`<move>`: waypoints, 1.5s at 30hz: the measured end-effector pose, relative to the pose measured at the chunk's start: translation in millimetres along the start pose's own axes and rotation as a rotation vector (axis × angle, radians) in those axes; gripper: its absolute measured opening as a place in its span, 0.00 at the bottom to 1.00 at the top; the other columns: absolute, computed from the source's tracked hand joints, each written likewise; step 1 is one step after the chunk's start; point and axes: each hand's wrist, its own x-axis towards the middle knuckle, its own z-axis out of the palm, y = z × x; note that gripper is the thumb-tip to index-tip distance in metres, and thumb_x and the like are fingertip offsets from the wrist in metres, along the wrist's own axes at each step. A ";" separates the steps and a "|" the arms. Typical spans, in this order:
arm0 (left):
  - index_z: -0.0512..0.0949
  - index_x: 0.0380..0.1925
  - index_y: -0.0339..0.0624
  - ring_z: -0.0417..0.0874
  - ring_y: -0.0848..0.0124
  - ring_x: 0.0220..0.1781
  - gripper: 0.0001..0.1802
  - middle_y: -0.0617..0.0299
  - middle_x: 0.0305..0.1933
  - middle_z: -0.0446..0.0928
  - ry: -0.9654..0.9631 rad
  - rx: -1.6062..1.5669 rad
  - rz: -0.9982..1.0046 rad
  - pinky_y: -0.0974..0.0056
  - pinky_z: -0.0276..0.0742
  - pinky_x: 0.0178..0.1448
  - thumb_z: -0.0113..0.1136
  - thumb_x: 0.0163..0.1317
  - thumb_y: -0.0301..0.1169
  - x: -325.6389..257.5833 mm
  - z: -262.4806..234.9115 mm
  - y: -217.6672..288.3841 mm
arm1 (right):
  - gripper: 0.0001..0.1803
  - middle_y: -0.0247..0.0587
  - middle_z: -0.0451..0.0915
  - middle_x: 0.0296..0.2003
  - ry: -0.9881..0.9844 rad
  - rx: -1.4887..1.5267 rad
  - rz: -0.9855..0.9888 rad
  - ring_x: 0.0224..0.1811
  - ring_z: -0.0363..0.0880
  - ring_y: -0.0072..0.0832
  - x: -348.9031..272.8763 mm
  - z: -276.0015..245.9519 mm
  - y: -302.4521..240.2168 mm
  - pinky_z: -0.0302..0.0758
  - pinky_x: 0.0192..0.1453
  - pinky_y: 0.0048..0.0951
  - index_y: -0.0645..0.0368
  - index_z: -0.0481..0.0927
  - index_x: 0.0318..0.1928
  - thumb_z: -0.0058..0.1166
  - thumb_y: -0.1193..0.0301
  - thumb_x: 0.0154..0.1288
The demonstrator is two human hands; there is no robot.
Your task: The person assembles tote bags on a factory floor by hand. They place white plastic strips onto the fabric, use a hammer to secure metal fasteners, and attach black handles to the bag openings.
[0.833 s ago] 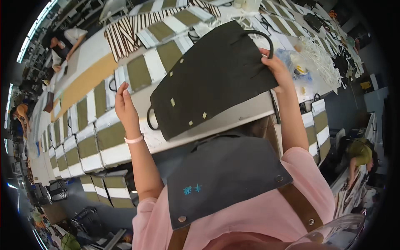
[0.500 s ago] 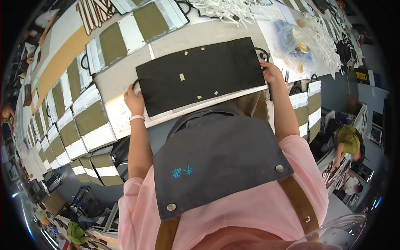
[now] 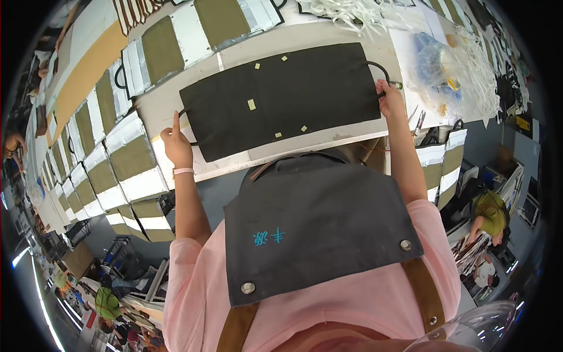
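Observation:
A flat black fabric bag panel (image 3: 311, 88) lies on the worktable, with several small pale-yellow patches stuck on it. Each short end carries a black cord handle loop. At the left end, my left hand (image 3: 177, 145) has its fingers curled about the left loop (image 3: 192, 142), the index finger stretched out; the grip itself is partly hidden. My right hand (image 3: 392, 101) pinches the right handle (image 3: 380, 66) near the panel's lower right corner. Both hands stay beside the panel's ends, and the panel lies nearly smooth between them.
Olive-and-white panels (image 3: 161, 50) line the table's far side and left edge. A heap of white straps (image 3: 352, 13) sits at the back, and clear plastic bags (image 3: 440, 67) lie at right. Small metal tools (image 3: 419, 119) rest near my right hand. A co-worker (image 3: 491, 211) is at far right.
My hands have moved slightly apart. The right handle now stands out further from the panel, and my left index finger has straightened. The whole view has shifted a little.

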 end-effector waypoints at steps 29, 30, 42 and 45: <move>0.63 0.66 0.48 0.56 0.47 0.72 0.35 0.47 0.71 0.58 -0.201 -0.068 0.468 0.37 0.47 0.71 0.55 0.61 0.47 -59.0 28.6 124.2 | 0.36 0.56 0.55 0.69 0.169 -1.701 -1.017 0.72 0.49 0.54 -15.0 129.7 47.0 0.47 0.69 0.64 0.64 0.60 0.66 0.48 0.54 0.66; 0.63 0.66 0.43 0.57 0.48 0.72 0.35 0.45 0.70 0.59 -0.195 -0.092 0.468 0.40 0.48 0.71 0.55 0.61 0.47 -46.2 28.4 128.9 | 0.35 0.55 0.55 0.69 0.075 -1.650 -1.076 0.72 0.49 0.53 -16.8 143.1 45.3 0.48 0.69 0.62 0.64 0.60 0.66 0.48 0.55 0.66; 0.58 0.67 0.38 0.55 0.57 0.74 0.37 0.52 0.72 0.57 -0.180 -0.092 0.448 0.49 0.47 0.75 0.53 0.62 0.45 55.0 58.7 146.9 | 0.40 0.38 0.53 0.71 -0.278 -1.681 -1.020 0.74 0.48 0.38 -12.2 199.0 64.8 0.43 0.76 0.44 0.54 0.54 0.71 0.44 0.46 0.66; 0.59 0.67 0.36 0.57 0.56 0.73 0.37 0.51 0.71 0.59 -0.133 -0.028 0.437 0.50 0.49 0.74 0.52 0.62 0.46 59.6 59.5 117.2 | 0.42 0.40 0.53 0.71 -0.183 -1.692 -1.019 0.74 0.48 0.37 -4.8 188.4 58.9 0.43 0.76 0.44 0.56 0.54 0.71 0.44 0.44 0.65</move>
